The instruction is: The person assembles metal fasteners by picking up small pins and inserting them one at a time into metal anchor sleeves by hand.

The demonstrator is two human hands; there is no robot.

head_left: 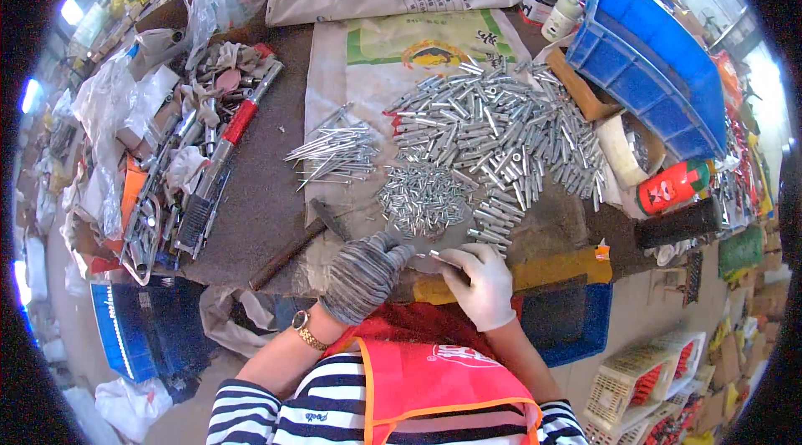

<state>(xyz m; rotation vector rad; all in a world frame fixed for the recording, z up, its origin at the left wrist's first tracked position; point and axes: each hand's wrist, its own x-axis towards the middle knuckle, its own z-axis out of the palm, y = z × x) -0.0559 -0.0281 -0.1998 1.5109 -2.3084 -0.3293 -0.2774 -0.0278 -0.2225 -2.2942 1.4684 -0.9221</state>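
Right hand [484, 288], white glove: thumb and fingers pinched together on a small silver metal piece [433, 254], tip poking out toward the left. Left hand [361, 280], grey striped knit glove: fingers curled in, thumb side facing the right hand; can't tell if it has hold of anything, fingertips hide it.

Key relation: the small silver metal piece sits in the narrow gap between the hands, at the near edge of the brown tabletop [259, 169]. Right hand is nearer, in contact; left fingertips are just beside, to its left. Long axis looks roughly left-right, in line with the gap, but most of it is covered, so not certain.

Around: heap of small silver metal pins [424, 199] lies straight ahead of the gap, near both hands. Stacked rows of short silver metal tubes [494, 221] are just ahead of the right fingertips, long axes mostly left-right, slightly tilted. Big pile of loose silver metal tubes [501, 132] is farther out, mixed directions, on a white woven sack [330, 69]. Long thin silver rods [334, 151] are beyond the left hand. Wooden-handled hammer [292, 251] lies diagonal, left of the left hand, head pointing away.
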